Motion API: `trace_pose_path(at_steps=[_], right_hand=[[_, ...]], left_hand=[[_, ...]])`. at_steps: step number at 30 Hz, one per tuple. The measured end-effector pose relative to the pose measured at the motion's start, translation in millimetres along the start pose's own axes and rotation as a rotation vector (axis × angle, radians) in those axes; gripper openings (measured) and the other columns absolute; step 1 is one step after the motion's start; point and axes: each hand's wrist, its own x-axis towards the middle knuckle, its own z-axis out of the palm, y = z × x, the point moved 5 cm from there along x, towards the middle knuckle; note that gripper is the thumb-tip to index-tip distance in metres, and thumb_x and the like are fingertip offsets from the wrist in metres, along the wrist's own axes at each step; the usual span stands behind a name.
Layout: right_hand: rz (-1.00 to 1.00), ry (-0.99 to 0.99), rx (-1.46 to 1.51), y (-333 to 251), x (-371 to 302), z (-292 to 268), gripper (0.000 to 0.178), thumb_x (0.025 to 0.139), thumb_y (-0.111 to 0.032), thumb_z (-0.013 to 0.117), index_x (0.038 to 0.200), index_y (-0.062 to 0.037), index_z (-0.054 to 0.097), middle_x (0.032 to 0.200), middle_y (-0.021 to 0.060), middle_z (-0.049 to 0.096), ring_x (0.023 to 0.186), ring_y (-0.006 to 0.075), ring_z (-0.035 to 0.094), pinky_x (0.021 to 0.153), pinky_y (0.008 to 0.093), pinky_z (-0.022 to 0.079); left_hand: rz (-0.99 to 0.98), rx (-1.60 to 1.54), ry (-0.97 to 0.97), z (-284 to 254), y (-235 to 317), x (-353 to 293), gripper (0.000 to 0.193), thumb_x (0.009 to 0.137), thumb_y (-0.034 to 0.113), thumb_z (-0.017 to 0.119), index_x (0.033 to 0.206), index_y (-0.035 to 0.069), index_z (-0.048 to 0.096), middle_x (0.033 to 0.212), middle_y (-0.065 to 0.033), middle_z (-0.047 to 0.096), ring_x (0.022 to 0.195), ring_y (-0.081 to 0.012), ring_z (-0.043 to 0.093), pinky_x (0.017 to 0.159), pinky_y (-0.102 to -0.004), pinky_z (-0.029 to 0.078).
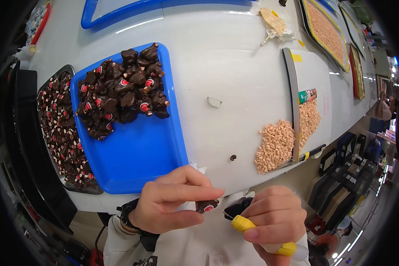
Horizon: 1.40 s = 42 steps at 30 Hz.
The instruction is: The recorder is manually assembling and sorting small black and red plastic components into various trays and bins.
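A: What was held by the left hand (173,201)?
B: A small dark brown piece (205,206) with a red-and-white spot was pinched between thumb and index finger, on the near side of the table (226,128).
A: And by the right hand (275,217)?
B: A yellow-banded bottle (243,223) was gripped in curled fingers, its thin tip turned left toward the piece.
A: Elsewhere?
B: More dark pieces (128,99) were heaped in the left blue tray (137,153); pale granules (275,146) were piled right.
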Motion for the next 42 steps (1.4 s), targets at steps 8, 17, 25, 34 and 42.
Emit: trace_pose_path(at_steps=[8,17,25,34,42], right_hand=[[0.169,0.083,-0.15,3.1,-8.1,7.7,0.041,0.091,-0.045,0.044,0.081,-0.0069,0.057,0.054,0.0024,0.058,0.046,0.0165,0.057,0.045,0.025,0.043],[0.11,0.029,-0.201,0.5,-8.9,8.3,0.038,0.091,-0.042,0.045,0.082,-0.0072,0.056,0.057,0.0023,0.059,0.048,0.0165,0.057,0.045,0.0241,0.043],[0.116,0.013,-0.245,-2.4,-10.4,5.7,0.038,0.091,-0.044,0.045,0.084,-0.0082,0.056,0.059,0.0034,0.061,0.051,0.0165,0.059,0.046,0.0244,0.044],[0.172,-0.059,-0.22,4.5,-5.8,7.2,0.021,0.09,-0.031,0.05,0.089,-0.01,0.054,0.062,0.0033,0.063,0.054,0.017,0.061,0.048,0.0247,0.045],[-0.105,0.082,-0.095,-6.6,-0.9,6.8,0.045,0.091,-0.041,0.047,0.079,0.0008,0.059,0.06,0.0096,0.058,0.047,0.0191,0.051,0.04,0.029,0.035]], left_hand=[[-0.026,-0.062,-0.055,-0.6,1.1,-1.7,0.038,0.084,0.002,0.061,0.119,-0.009,0.051,0.11,-0.0131,0.047,0.094,-0.0175,0.052,0.081,-0.0284,0.044],[-0.048,-0.182,-0.064,-1.2,-2.0,-2.0,0.036,0.084,-0.001,0.06,0.118,-0.01,0.051,0.11,-0.0137,0.047,0.096,-0.0164,0.053,0.08,-0.0273,0.047],[-0.056,-0.18,-0.009,-0.9,-3.8,-1.4,0.035,0.084,-0.001,0.06,0.117,-0.01,0.052,0.11,-0.0137,0.047,0.096,-0.0165,0.053,0.082,-0.0278,0.048],[-0.056,-0.159,0.148,-0.1,-6.8,-0.2,0.033,0.082,0.015,0.067,0.103,-0.007,0.054,0.096,-0.0206,0.053,0.077,-0.0242,0.062,0.064,-0.0275,0.053],[-0.052,-0.243,0.002,-4.9,-6.4,-3.3,0.034,0.084,0.003,0.062,0.114,-0.008,0.049,0.105,-0.0158,0.049,0.092,-0.0195,0.057,0.079,-0.0304,0.05]])
